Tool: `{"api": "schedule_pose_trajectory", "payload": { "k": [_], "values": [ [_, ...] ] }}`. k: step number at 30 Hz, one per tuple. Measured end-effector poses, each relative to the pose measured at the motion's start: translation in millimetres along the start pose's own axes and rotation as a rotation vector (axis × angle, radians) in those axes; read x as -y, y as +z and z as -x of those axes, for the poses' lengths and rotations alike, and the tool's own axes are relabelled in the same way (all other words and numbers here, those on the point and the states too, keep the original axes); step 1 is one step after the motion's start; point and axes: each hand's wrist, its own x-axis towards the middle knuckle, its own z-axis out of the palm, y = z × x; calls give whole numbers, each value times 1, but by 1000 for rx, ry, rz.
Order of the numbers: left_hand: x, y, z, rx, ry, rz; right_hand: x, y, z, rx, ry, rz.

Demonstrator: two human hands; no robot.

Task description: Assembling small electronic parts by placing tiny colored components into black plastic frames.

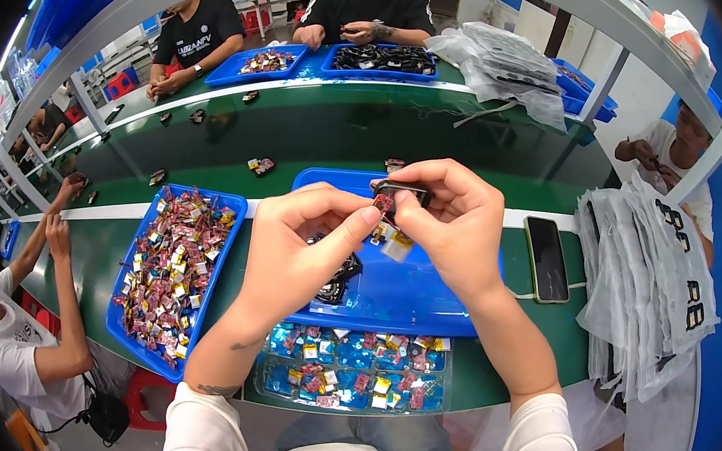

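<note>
We hold a small black rectangular plastic part (401, 192) above the blue plastic tray (389, 294) on the green bench (300, 131); our right hand (453, 226) pinches its edge; our left hand (301, 250) pinches the small red tag (383, 202) beneath it; a black phone (546, 259) lies just beside the tray.

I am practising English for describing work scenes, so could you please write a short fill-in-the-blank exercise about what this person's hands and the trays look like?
1. Both hands hold a small ____ frame-like part between the fingertips.
2. The tray full of small red and yellow pieces is ____ in colour.
3. A dark phone lies on the green table, on the person's ____ side.
4. The left hand and right hand are raised above a blue ____.

Missing words: black; blue; right; tray
</note>
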Motion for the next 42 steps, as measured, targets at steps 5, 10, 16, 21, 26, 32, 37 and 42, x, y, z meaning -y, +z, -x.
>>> {"api": "schedule_pose_trajectory", "payload": {
  "k": [5, 10, 16, 21, 26, 32, 37, 42],
  "values": [
    [3, 0, -2, 35, -227, 352, 0, 4, 4, -6, -99, 74],
    [5, 4, -9, -89, -208, 331, 2, 4, 2, 28, -156, -43],
    [15, -3, -13, 12, -204, 225, 9, 2, 0, 47, -37, 125],
    [11, -16, -17, 23, -203, 269, 6, -15, -13, 84, -11, 139],
    [-4, -46, -20, -128, -92, 171, -34, -80, -68, -143, 104, 372],
    [-1, -58, -22, -143, -27, 159, -129, -207, -94, -517, 415, 637],
    [4, -61, -27, -170, 94, 66, -154, -270, -84, -632, 562, 903],
    [5, -65, -27, -112, 112, -27, -146, -249, -73, -491, 371, 1105]
  ]
}}
